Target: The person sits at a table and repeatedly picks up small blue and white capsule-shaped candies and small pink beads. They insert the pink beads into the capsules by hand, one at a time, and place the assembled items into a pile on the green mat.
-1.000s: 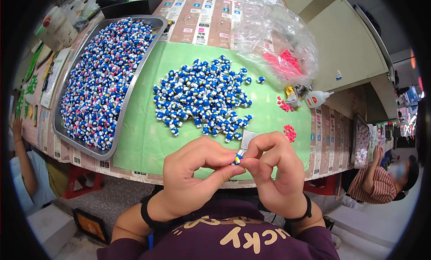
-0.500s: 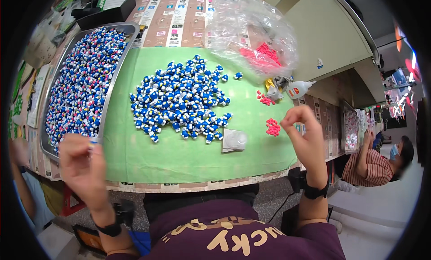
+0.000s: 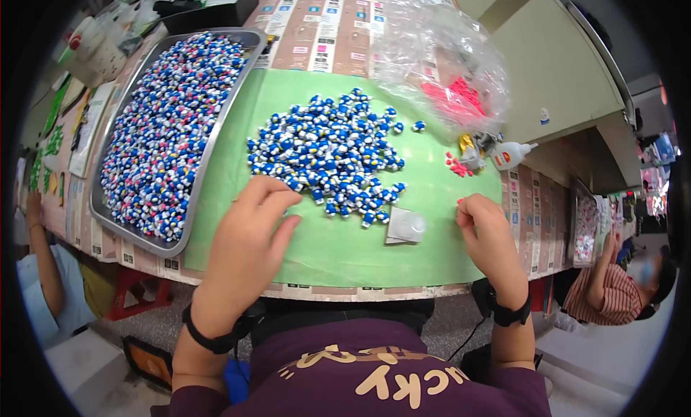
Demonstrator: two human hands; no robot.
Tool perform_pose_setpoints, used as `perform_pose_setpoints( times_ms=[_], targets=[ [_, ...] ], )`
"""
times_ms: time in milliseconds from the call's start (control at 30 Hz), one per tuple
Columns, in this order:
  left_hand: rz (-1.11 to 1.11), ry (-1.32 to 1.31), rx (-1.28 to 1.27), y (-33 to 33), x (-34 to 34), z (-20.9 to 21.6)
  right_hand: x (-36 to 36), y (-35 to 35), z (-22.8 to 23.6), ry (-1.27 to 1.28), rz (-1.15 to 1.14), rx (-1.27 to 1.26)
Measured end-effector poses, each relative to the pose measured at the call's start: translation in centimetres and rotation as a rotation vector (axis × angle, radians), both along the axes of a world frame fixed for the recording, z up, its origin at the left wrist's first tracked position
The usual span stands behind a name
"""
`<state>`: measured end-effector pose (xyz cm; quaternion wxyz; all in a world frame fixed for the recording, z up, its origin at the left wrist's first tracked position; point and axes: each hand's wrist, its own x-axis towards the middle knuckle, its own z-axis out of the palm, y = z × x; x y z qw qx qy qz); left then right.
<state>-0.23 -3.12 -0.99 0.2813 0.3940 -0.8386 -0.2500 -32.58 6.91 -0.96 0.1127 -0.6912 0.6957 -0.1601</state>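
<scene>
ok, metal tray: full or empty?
Full or close to it: small blue-and-white pieces cover nearly the whole metal tray; how deep, can't tell.

Head view: left fisheye, head-worn, set above the near edge of the green cloth [image 3: 338, 262]. Faces steeply down and forward across it. Range close: cloth fits mid-frame, wearer's purple shirt [image 3: 360, 338] on its near side, straight edges bending toward the rim.

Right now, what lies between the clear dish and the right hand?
Bare green sheet separates the clear dish from the right hand, in the head view.
</scene>
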Motion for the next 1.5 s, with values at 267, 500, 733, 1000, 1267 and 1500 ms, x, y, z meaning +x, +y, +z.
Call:
perform_pose_setpoints(
  times_ms=[267,500,733,1000,1267,1500],
  targets=[
    [0.056,-0.068,0.12,0.1,0.7,-1.3,0.6,0.3,0.6,-0.065,0.064,0.046],
    [0.06,-0.027,0.061,0.2,0.9,-1.7,0.9,0.2,1.0,0.041,0.132,0.096],
    [-0.016,0.456,0.491,0.9,0.4,0.5,1.8,-0.1,2.5,-0.357,0.107,0.033],
    [-0.352,0.877,1.131,3.4,-3.6,1.5,10.6,-0.2,4.5,-0.774,0.27,-0.208],
    [-0.359,0.832,1.203,3.8,-3.1,0.4,9.9,-0.5,3.6,-0.525,0.492,-0.365],
    [-0.374,0.758,1.139,4.1,-3.7,0.1,8.3,-0.7,5.2,-0.357,0.598,-0.29]
  ],
)
